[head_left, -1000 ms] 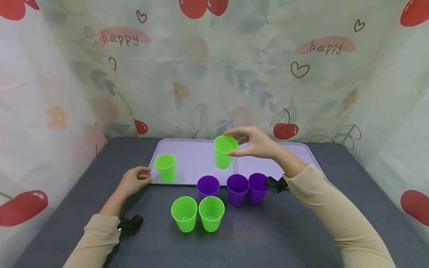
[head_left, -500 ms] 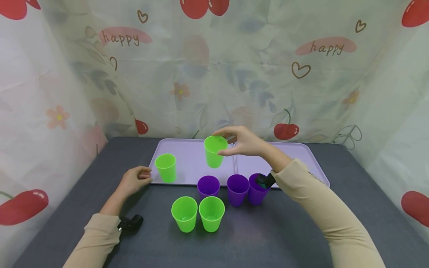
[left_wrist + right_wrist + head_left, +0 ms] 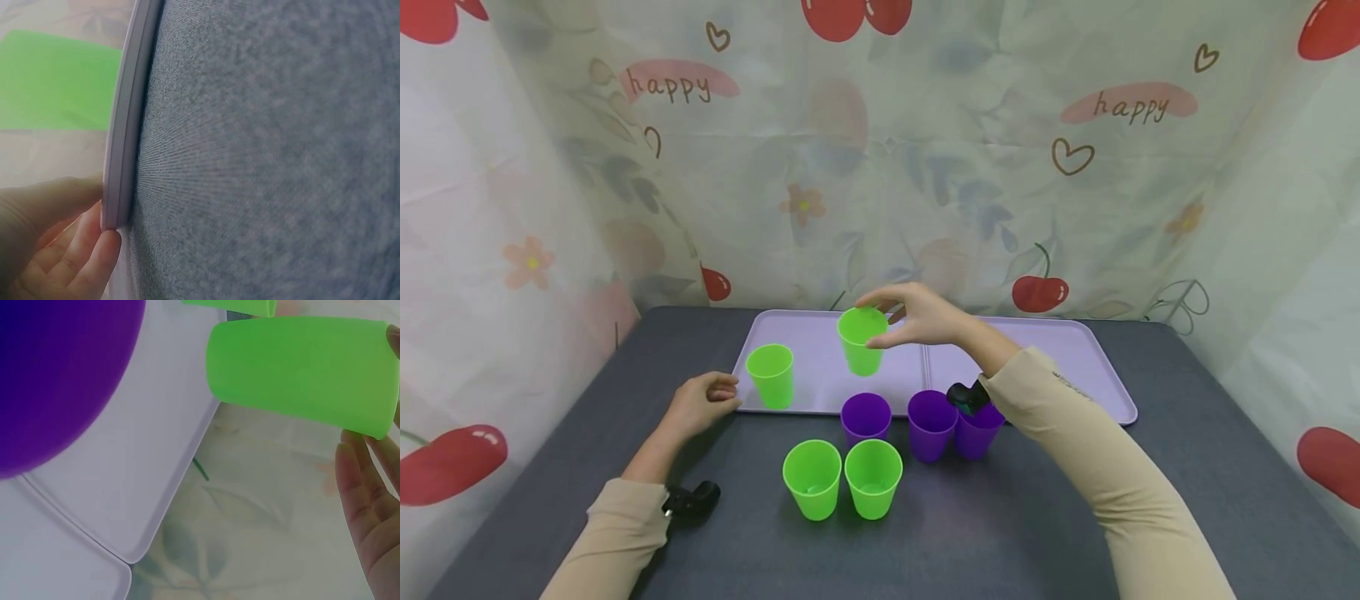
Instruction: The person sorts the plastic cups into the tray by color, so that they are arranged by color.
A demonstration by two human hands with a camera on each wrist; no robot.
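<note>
Green cup (image 3: pixel 857 352) hangs from the right grip (image 3: pixel 927 317) near its rim.

Green cups (image 3: pixel 294 375): smooth, satin plastic, faintly translucent-looking. Purple cups (image 3: pixel 931 429): smooth plastic, soft sheen. Lilac trays (image 3: pixel 816 367): smooth hard plastic, near matt. Grey tabletop (image 3: pixel 985 533): matt, fine-grained, perhaps cloth; left wrist view blurs it. Backdrop (image 3: pixel 887 175): smooth, creased sheeting. Beige sleeves (image 3: pixel 1082 442): matt cloth.
</note>
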